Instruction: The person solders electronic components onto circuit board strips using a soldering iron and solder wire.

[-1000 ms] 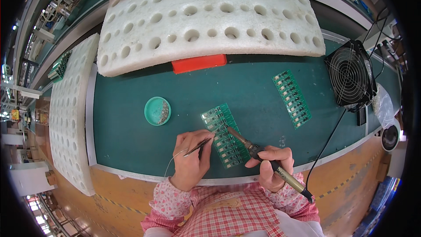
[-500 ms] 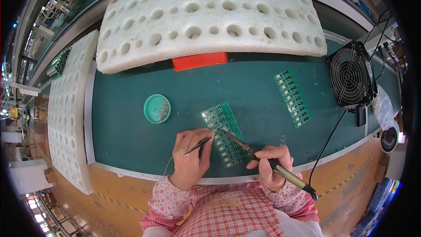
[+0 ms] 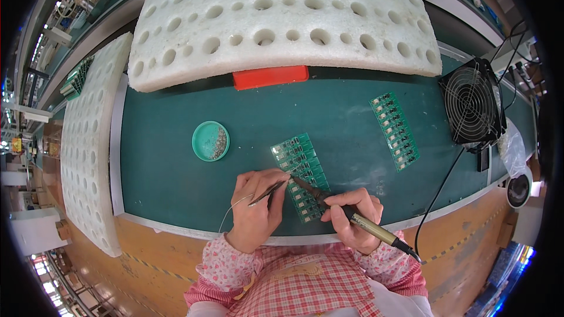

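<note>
A green circuit board panel (image 3: 312,171) with rows of small parts lies on the bench in front of me. My left hand (image 3: 252,212) is closed around dark tweezers (image 3: 267,194) at the panel's left edge, its fingertips over the board. A thin wire (image 3: 225,217), likely solder, loops out from this hand. In my right hand (image 3: 358,217) is a soldering iron (image 3: 377,230), gripped like a pen and slanting to the upper left. Its tip meets the board close to my left fingertips; the exact contact spot is too small to make out.
A round green dish (image 3: 194,148) holds tiny metal pieces. Another circuit board panel (image 3: 395,132) lies to the right, near a black fan (image 3: 472,103) with a cable. A white foam block with holes (image 3: 288,20) spans the back, above a red tray (image 3: 270,77). More foam (image 3: 88,152) stands left.
My right hand has shifted left with the soldering iron, bringing its tip left and slightly down on the board toward my left fingertips. My left hand stays almost still.
</note>
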### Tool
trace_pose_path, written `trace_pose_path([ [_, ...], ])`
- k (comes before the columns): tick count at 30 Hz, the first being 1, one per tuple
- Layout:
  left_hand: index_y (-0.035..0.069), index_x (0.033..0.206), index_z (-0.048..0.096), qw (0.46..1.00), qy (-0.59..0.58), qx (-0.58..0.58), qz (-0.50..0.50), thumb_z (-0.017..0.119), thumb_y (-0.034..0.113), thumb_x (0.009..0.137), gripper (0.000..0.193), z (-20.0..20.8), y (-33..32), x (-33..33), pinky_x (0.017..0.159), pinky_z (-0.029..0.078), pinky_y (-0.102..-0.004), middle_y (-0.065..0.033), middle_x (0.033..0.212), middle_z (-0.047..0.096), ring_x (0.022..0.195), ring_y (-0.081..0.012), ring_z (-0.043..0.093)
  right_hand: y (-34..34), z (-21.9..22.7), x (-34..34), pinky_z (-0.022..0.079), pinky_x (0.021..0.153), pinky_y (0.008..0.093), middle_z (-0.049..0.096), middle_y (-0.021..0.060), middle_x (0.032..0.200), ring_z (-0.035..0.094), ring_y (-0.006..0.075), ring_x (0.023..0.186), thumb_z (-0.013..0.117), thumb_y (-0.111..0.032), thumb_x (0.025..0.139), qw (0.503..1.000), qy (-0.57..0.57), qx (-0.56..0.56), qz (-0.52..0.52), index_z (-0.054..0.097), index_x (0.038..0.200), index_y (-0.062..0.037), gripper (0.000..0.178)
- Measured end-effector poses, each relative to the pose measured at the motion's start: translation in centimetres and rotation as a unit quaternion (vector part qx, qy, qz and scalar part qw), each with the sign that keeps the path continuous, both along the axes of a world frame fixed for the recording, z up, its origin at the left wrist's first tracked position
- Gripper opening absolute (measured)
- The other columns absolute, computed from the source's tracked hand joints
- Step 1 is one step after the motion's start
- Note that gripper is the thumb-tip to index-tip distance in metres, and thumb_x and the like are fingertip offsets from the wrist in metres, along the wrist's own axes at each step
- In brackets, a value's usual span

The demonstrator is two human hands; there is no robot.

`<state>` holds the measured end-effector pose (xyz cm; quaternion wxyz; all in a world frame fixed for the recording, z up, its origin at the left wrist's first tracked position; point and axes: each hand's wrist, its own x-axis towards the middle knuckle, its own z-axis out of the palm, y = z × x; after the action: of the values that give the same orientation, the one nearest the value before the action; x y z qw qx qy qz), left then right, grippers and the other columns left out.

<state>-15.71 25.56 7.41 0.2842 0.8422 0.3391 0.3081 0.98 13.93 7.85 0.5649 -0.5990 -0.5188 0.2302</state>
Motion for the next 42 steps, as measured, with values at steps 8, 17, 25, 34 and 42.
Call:
trace_pose_path([
  [8, 0.008, 0.106, 0.069, 1.000, -0.002, 0.000, -0.002, 0.073, -0.007, 0.080, 0.030, 0.2, 0.1, 0.0, 0.080, 0.050, -0.0362, -0.0086, 0.101, 0.071, 0.090, -0.0285, 0.065, 0.2, 0.4, 0.3, 0.054, 0.051, 0.0259, 0.069, 0.0095, 0.065, 0.071, 0.0159, 0.056, 0.064, -0.005, 0.092, 0.999, -0.040, 0.006, 0.027, 0.058, 0.095, 0.0044, 0.011],
  [17, 0.008, 0.106, 0.069, 1.000, 0.002, -0.006, 0.006, 0.073, -0.006, 0.080, 0.029, -0.2, 0.0, -0.1, 0.080, 0.050, -0.0362, -0.0081, 0.102, 0.072, 0.090, -0.0285, 0.065, 1.5, 2.7, -0.1, 0.052, 0.049, 0.0292, 0.065, 0.0068, 0.068, 0.064, 0.0187, 0.051, 0.077, 0.005, 0.072, 0.986, -0.155, 0.028, 0.045, 0.066, 0.094, -0.0006, 0.025],
  [25, 0.007, 0.104, 0.069, 1.000, -0.004, -0.001, 0.002, 0.073, -0.005, 0.080, 0.027, 0.1, 0.0, 0.2, 0.080, 0.050, -0.0363, -0.0083, 0.102, 0.072, 0.090, -0.0284, 0.065, 0.5, 1.8, 1.8, 0.048, 0.044, 0.0285, 0.066, 0.0047, 0.061, 0.063, 0.0163, 0.047, 0.071, -0.007, 0.085, 0.989, -0.128, 0.064, 0.036, 0.064, 0.094, 0.0001, 0.012],
  [34, 0.006, 0.103, 0.068, 1.000, 0.003, 0.008, -0.005, 0.073, -0.004, 0.081, 0.025, 0.1, 0.0, 0.2, 0.080, 0.050, -0.0366, -0.0086, 0.102, 0.071, 0.089, -0.0283, 0.065, 0.1, 0.6, 1.1, 0.046, 0.046, 0.0315, 0.062, 0.0066, 0.067, 0.058, 0.0202, 0.049, 0.075, 0.006, 0.074, 0.991, -0.119, 0.062, -0.032, 0.067, 0.101, -0.0016, 0.028],
  [42, 0.005, 0.105, 0.069, 1.000, 0.008, -0.004, -0.002, 0.071, -0.005, 0.081, 0.027, 0.7, -0.1, -0.2, 0.082, 0.050, -0.0371, -0.0097, 0.103, 0.071, 0.092, -0.0296, 0.065, 0.6, 0.6, -0.2, 0.051, 0.080, 0.0394, 0.060, 0.0122, 0.110, 0.062, 0.0279, 0.092, 0.081, -0.009, 0.074, 0.959, -0.275, -0.062, 0.013, 0.059, 0.135, -0.0090, 0.065],
])
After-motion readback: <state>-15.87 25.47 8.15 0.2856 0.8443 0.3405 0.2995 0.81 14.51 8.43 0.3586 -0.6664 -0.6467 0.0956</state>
